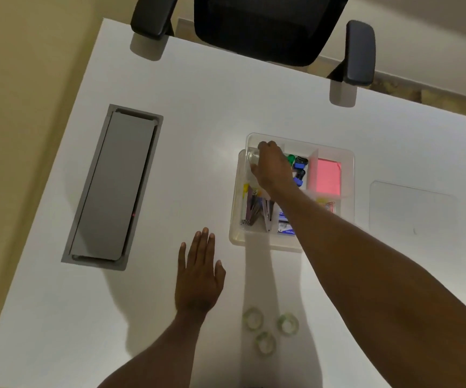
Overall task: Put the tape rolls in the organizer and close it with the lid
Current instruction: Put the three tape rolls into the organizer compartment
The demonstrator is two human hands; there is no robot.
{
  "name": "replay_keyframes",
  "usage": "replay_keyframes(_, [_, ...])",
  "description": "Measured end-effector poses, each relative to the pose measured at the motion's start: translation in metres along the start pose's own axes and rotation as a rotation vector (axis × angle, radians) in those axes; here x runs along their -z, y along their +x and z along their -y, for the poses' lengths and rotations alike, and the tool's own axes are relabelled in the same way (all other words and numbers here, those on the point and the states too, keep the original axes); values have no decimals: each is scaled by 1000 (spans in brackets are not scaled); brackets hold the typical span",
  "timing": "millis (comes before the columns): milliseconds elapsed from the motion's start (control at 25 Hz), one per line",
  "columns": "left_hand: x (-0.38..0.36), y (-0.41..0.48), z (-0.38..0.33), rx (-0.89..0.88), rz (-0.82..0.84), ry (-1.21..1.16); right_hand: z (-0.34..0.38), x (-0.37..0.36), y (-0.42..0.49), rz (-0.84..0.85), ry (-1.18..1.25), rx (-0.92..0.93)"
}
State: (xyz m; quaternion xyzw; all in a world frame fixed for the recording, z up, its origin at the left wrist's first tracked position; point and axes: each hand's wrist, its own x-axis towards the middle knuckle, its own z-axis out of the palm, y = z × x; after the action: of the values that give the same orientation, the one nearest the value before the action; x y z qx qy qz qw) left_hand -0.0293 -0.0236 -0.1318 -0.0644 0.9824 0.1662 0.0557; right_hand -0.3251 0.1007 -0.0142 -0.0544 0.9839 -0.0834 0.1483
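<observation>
A clear plastic organizer (347,175) with compartments stands open on the white desk. My right hand (272,166) reaches into its far left compartment, fingers closed around a clear tape roll (253,157). Three clear tape rolls lie on the desk near me: one (252,318), one (288,324) and one (265,343). The transparent lid (410,208) lies flat on the desk to the right of the organizer. My left hand (199,275) rests flat on the desk, fingers spread, left of the organizer.
The organizer holds pink sticky notes (327,176), coloured clips (299,163), staplers (257,211) and small boxes. A grey cable tray cover (114,186) is set into the desk at left. A black office chair (268,26) stands at the far edge.
</observation>
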Motion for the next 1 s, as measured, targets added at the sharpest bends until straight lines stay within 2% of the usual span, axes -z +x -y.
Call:
replay_keyframes(240, [-3,0,0,2,-12,-5,-2,-16,7,-7,-127,60])
replay_keyframes(440, [-6,2,2,-2,-28,25,-6,-13,6,-73,-122,89])
replay_keyframes(560, [-3,5,2,1,-33,38,-7,-4,-16,-184,-78,114])
replay_keyframes(760, [4,2,-2,-21,-84,50,-17,-14,-113,-470,121,200])
replay_keyframes(840, [7,2,-4,-20,-96,43,-23,-32,-158,-451,182,217])
replay_keyframes(1000, [10,-1,-7,-17,-86,34,-43,-74,-242,-310,241,215])
